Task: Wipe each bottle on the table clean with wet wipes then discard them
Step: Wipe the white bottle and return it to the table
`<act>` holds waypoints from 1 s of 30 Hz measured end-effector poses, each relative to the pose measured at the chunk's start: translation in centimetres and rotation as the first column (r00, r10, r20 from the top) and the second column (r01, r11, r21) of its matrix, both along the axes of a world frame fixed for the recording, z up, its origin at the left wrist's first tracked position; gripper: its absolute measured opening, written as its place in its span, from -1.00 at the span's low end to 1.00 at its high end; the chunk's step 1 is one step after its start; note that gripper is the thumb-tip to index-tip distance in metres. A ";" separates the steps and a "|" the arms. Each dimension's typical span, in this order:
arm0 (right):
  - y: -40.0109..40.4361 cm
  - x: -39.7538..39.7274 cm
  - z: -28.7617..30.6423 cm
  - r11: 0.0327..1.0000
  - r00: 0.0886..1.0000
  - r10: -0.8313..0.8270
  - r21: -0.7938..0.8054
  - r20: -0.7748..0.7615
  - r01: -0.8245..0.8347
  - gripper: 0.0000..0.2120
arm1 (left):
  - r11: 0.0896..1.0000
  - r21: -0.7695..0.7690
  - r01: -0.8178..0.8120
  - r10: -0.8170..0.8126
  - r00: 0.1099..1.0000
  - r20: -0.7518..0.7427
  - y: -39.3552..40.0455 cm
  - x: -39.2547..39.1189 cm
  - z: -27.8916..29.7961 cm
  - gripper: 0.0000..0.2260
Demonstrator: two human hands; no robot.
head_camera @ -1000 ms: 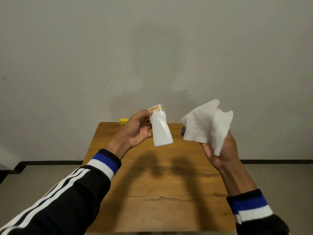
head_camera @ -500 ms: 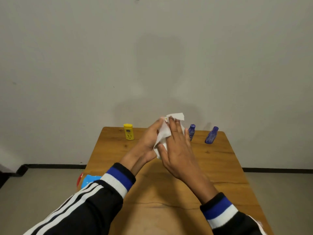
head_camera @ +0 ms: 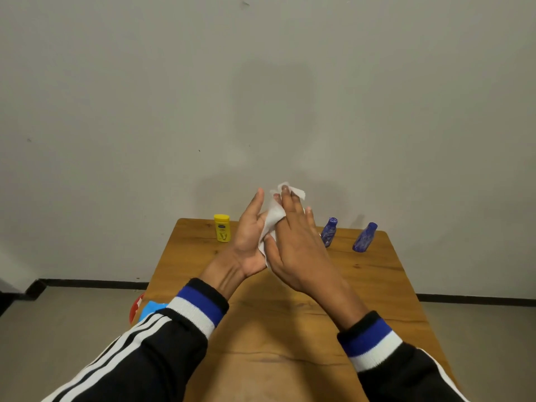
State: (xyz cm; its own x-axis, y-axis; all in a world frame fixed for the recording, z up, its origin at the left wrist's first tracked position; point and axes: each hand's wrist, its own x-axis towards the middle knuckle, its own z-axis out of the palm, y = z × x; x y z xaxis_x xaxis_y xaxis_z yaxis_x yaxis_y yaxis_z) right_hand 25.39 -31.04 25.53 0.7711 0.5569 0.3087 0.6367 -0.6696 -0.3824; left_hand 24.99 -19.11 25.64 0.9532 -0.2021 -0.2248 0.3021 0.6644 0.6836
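Observation:
My two hands meet above the far middle of the wooden table. A white wet wipe is sandwiched between them, its corner sticking up past my fingertips. My left hand holds the small white bottle from the left; the wipe and my right hand hide the bottle itself. From the right, my right hand lies over the wipe, with its thumb tucked under the wipe's lower edge. A yellow bottle stands at the table's far left. Two blue bottles stand at the far right.
A grey wall rises right behind the table's far edge. On the floor left of the table lie a red object and a light blue one, partly behind my left sleeve.
A second ago the bottle was bare in my left hand and the wipe hung open in my right. The hands have since come together and the wipe now covers the bottle.

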 end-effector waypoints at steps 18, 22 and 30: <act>0.4 -2.5 -1.1 0.995 1.000 0.016 -0.096 0.024 -0.014 -0.27 | 0.999 -0.013 0.036 -0.037 0.997 -0.063 2.5 1.4 0.2 -0.44; 0.0 -4.5 -3.5 0.998 0.998 0.057 -0.038 0.034 -0.055 -0.31 | 0.999 0.041 0.027 -0.023 0.996 -0.089 3.6 1.4 -0.6 -0.31; 2.1 1.8 0.1 0.997 1.000 0.000 0.075 0.031 -0.002 -0.37 | 0.998 0.048 -0.051 0.051 0.999 -0.006 1.3 0.6 -0.7 -0.48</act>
